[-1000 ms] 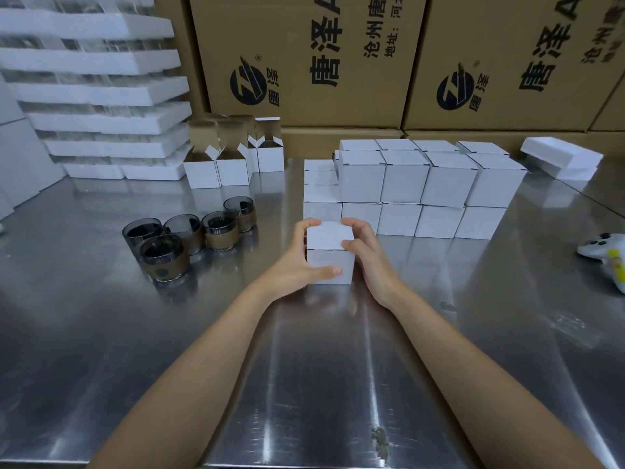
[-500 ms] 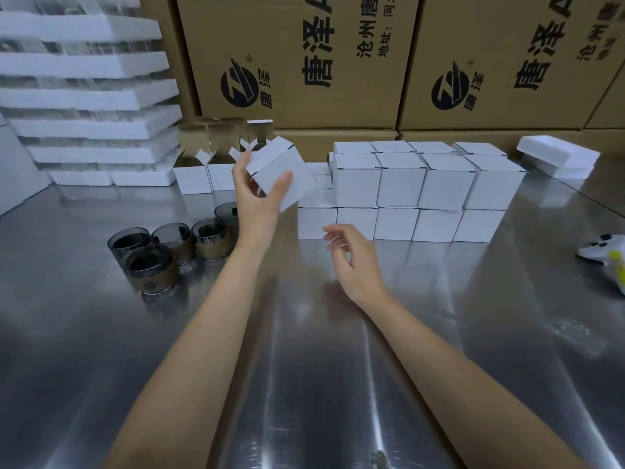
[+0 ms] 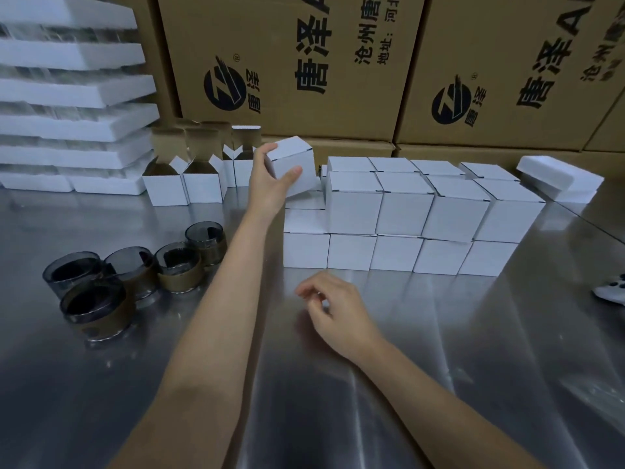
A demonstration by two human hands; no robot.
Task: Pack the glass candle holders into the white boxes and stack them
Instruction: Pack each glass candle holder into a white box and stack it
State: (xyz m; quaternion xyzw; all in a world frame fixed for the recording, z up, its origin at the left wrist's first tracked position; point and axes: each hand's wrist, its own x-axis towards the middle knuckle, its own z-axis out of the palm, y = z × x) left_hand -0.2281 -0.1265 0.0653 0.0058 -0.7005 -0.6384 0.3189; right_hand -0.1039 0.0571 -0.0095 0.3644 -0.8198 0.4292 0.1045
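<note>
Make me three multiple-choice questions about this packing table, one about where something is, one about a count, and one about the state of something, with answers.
1. Where do the glass candle holders stand?
A. On the steel table, left of the left arm
B. On top of the stacked boxes
C. Inside the brown cartons

2. How many glass candle holders are still unpacked on the table?
A. Two
B. Five
C. Nine

3. What is the state of the white box in the left hand?
A. Open with flaps up
B. Crushed flat
C. Closed, tilted, held above the stack of boxes

Answers:
1. A, they are grouped on the bare metal at the left.
2. B, five dark glasses show there.
3. C, its lid is shut and it is held tilted over the left end of the stack; the right hand holds nothing.
</note>
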